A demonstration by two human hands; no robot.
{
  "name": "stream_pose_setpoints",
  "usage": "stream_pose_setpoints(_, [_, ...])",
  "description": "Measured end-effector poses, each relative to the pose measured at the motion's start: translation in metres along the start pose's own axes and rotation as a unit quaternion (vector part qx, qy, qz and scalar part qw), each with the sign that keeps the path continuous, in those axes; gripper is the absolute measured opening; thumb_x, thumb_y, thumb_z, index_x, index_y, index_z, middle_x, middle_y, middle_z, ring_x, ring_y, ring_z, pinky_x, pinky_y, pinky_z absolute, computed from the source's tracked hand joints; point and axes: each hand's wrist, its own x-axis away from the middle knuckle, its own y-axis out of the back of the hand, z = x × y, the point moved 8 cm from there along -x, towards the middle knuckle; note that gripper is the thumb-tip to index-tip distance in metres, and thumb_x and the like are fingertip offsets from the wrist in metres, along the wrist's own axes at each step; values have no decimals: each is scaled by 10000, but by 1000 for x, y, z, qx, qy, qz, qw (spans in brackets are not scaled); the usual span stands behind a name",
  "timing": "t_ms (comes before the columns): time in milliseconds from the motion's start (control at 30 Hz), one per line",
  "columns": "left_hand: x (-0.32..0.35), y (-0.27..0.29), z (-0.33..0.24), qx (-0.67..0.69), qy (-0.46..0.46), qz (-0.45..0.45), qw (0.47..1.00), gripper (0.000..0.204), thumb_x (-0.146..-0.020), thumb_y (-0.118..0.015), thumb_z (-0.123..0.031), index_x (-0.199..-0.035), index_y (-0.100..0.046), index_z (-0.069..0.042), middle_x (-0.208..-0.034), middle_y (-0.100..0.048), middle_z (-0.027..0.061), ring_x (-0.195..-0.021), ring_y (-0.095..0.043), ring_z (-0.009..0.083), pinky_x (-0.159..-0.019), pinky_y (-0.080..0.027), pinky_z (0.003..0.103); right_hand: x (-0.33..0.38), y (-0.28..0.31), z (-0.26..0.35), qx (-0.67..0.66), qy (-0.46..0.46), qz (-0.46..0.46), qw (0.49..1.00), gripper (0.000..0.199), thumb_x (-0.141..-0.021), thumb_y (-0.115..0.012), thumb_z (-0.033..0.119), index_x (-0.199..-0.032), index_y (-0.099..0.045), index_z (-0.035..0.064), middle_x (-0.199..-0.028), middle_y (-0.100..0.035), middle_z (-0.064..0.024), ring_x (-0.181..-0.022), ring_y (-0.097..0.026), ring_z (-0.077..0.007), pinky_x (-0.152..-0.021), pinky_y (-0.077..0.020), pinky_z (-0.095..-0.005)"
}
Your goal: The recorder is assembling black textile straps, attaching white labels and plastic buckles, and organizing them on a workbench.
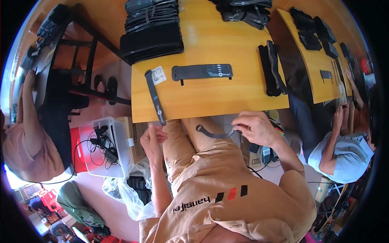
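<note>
My right hand (pixel 256 128) pinches one end of a dark grey strap (pixel 214 133), which curves leftward in the air above my lap. By the table's front edge is my left hand (pixel 152 141), its fingers loosely apart and nothing in them. Just above its fingertips, another narrow dark strap (pixel 155 97) lies lengthwise on the table, its near end at the edge; I cannot tell whether they touch. A white printed label (pixel 159 75) lies beside that strap's far end. Farther in, a wide dark grey band (pixel 201 72) with white print lies flat across the table.
On the yellow table (pixel 194 101), a tall stack of black bands (pixel 152 34) stands back left, with more bundles (pixel 247 12) back right. Long dark straps (pixel 271 69) lie at the right edge. A clear plastic bin (pixel 101 148) with cables sits lower left. People sit at both sides.
</note>
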Motion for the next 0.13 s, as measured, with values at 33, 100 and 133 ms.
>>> stream_pose_setpoints(33, [10, -9, -23, -7, -102, 17, 995, 427, -904, -480, -355, -942, -626, 45, -753, -650, 136, -651, -625, 168, -603, -470, 216, -2, -6, 11, 1, 55, 0, 998, 94, -724, -646, 2, -816, -639, 17, -713, -587, -102, -627, -584, -263, -556, -456, -323])
stream_pose_setpoints(100, [38, -46, -64, -14, -193, 107, 975, 308, -837, -591, -156, -1112, -606, -19, -995, -646, 133, -976, -596, 190, -877, -409, 249, -4, -18, 26, -11, 110, 12, 994, 96, -731, -640, 9, -821, -637, 42, -739, -580, -83, -677, -589, -254, -581, -460, -327])
stream_pose_setpoints(133, [62, -73, -95, -102, -289, 147, 941, 322, -894, -526, -187, -1179, -564, -41, -1019, -642, 113, -1029, -564, 198, -942, -388, 297, -7, -25, 34, -26, 141, 5, 990, 109, -726, -645, 12, -828, -641, 50, -765, -591, -83, -671, -590, -260, -589, -466, -342])
